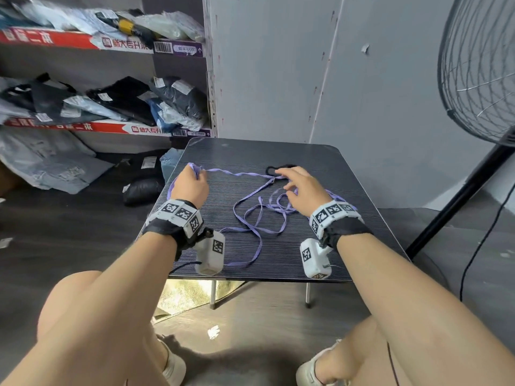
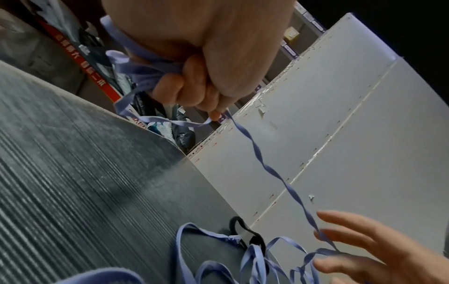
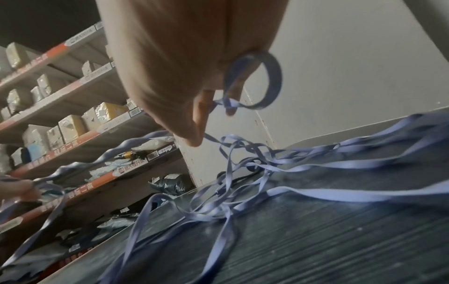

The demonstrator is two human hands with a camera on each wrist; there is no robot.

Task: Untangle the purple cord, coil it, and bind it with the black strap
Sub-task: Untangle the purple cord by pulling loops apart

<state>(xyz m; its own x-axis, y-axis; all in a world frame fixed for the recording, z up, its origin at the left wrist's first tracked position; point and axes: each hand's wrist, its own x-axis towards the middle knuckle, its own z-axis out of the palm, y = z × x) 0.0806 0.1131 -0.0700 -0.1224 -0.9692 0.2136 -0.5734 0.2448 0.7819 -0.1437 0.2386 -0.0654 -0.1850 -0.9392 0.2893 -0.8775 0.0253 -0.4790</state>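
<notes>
A long purple cord lies in loose tangled loops on the dark table. My left hand is at the table's far left and grips a bundle of gathered cord loops in its fist. From there one twisted strand runs taut to my right hand, which hovers over the tangle with its fingers spread. That strand passes between the fingers, and a cord loop hangs off them. The black strap lies on the table just beyond the right hand's fingertips, partly under cord.
Shelves stacked with bagged parcels stand to the left, with more bags on the floor. A standing fan with a black pole is at the right. A grey wall panel stands close behind the table. My knees are under its near edge.
</notes>
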